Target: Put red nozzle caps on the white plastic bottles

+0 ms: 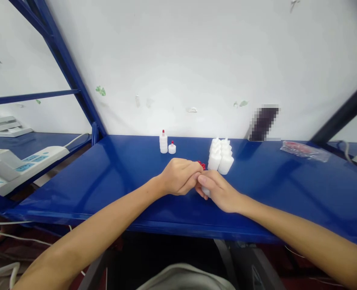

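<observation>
Over the middle of the blue table (121,181) my two hands meet. My right hand (223,191) is closed around a small white plastic bottle (206,191), of which only a little shows beneath the fingers. Against it, my left hand (181,177) is closed with its fingers curled; whatever it grips is hidden. Small red caps (202,164) peek out just behind the hands. Beyond my right hand, several white dropper bottles (221,157) without red caps stand in close rows. Further back to the left are a taller white bottle (163,143) and a shorter one (172,149), both red-tipped.
A dark, pixelated rectangular object (263,124) leans on the white wall. To the right lies a clear plastic bag (304,150) with red pieces inside. White power strips (42,159) lie at the left, beyond the blue frame post (66,60).
</observation>
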Demonstrator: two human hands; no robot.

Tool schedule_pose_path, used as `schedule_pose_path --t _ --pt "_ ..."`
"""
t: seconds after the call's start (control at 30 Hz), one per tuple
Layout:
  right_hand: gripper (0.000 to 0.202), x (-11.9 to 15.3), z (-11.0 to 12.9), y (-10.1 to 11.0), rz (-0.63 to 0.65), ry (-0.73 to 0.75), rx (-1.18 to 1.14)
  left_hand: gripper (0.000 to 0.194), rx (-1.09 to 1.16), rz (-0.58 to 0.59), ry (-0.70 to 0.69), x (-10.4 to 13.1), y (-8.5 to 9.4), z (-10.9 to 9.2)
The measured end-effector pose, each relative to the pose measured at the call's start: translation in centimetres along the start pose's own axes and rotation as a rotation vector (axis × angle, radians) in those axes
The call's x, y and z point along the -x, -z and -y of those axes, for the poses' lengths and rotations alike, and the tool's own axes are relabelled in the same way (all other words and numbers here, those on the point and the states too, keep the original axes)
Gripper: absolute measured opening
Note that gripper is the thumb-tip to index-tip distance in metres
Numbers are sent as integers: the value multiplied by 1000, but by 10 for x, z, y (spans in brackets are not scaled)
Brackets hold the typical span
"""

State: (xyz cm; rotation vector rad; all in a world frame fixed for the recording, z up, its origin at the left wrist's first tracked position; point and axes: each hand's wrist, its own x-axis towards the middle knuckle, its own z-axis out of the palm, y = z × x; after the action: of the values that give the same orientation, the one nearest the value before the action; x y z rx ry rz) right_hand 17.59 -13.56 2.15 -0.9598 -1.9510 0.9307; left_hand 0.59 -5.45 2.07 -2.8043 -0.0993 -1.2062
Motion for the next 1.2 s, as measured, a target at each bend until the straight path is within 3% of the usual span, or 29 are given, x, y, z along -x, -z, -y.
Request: schedule_pose_path --t 0.27,0.63,1.0,1.2 --pt "73 2 -16 -1 -64 64 -10 25 -47 26 -83 -5 -3 -6" --pt "75 -3 -13 1 -66 -96 -108 21 -46 113 -13 -5 -3 -3" --pt "48 -3 -11 2 -75 -125 -99 11 133 189 127 -2 -2 -2" --pt "39 -2 -7 0 -102 -112 -85 12 154 229 122 -2 -3 -4"
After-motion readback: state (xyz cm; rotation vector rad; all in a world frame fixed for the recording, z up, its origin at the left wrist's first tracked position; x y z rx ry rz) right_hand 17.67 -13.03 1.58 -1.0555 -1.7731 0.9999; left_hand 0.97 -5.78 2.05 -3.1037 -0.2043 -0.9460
